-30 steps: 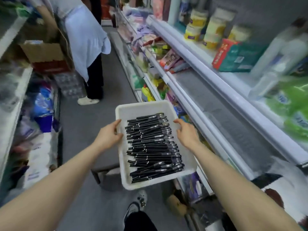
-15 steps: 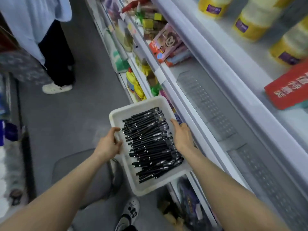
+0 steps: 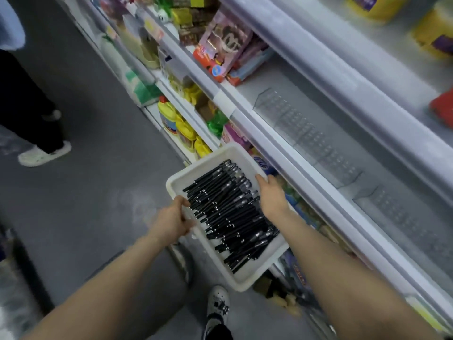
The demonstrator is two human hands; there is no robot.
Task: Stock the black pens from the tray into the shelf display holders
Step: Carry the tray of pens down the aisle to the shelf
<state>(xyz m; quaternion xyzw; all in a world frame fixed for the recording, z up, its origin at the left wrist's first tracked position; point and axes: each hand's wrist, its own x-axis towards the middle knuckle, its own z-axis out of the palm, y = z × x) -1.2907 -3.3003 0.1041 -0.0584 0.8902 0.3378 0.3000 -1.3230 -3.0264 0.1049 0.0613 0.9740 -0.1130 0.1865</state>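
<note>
At the far left, another person's dark trouser leg (image 3: 29, 111) and pale shoe (image 3: 44, 153) stood on the grey floor (image 3: 103, 173), well apart from the action. Moving in, the left hand (image 3: 171, 220) had a firm hold of the white tray (image 3: 245, 280) by its left rim. The thumb was hooked over the edge and the fingers were curled underneath, out of sight. Below it, near the bottom of the view, the person's own white shoe (image 3: 218, 305) showed on the floor.

The tray was held in the air just beside the shelving, tilted and running away towards the far right. The black pens (image 3: 230, 212) lay packed inside it in a loose heap, most of them pointing the same way along its length.

The right hand (image 3: 272, 197) clasped the tray's right rim. Its thumb lay along the top edge by the pens, and its fingers were wrapped down the outer side where they could not be seen.

Further right ran the white shelf rail (image 3: 316, 190). Behind it on the shelf sat the clear display holders (image 3: 306, 136), their rows of holes showing. At the far end of that shelf leaned a pink packet (image 3: 223, 45), and yellow bottles (image 3: 181, 128) stood on a lower shelf beyond the tray.
</note>
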